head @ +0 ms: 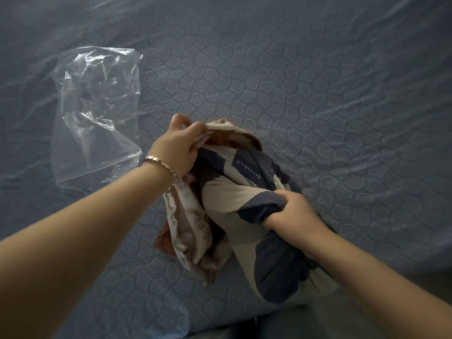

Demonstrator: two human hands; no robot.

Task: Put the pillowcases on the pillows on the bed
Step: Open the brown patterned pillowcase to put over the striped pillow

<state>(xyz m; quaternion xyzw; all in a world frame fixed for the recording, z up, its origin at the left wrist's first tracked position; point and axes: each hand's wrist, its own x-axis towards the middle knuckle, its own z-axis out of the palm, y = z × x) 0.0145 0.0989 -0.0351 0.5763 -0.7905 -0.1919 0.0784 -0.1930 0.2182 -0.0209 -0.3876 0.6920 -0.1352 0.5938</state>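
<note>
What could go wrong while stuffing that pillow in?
The left hand pinches only one edge of the pillowcase; it might slip free. The pillow is scrunched in the right hand and could go in bunched. The plastic bag lies nearby on the bed and may get dragged along.

A wrinkled blue patterned sheet (330, 99) covered the bed (220, 40). A clear plastic bag (97, 113) lay flat on it, left of the pillow (227, 196).

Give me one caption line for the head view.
The left hand grips the floral pillowcase, right hand the patterned pillow, on the blue bed.
</note>
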